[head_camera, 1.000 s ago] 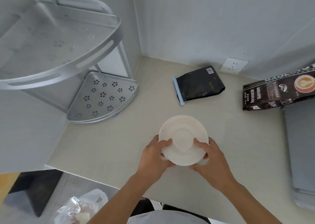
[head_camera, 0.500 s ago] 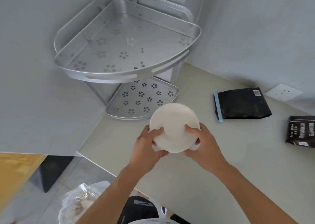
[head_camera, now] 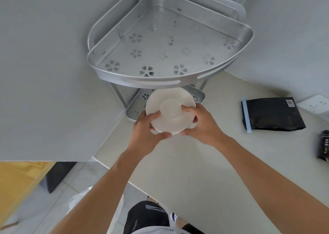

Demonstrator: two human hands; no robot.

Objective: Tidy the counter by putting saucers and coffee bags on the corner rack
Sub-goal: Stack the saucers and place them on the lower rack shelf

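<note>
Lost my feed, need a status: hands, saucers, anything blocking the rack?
Left hand and right hand grip saucers, upside down. Held before corner rack. Upper shelf bare, nothing blocking.

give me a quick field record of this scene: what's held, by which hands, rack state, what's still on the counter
held item: stack of white saucers, upside down, foot ring facing up
left hand: grip on the stack's left edge
right hand: grip on the stack's right edge
stack position: in front of the corner rack, above its lower shelf
upper shelf: nothing on it
on the counter: black coffee bag lying flat, second dark bag at the right edge
wall outlet: behind the black bag
</note>
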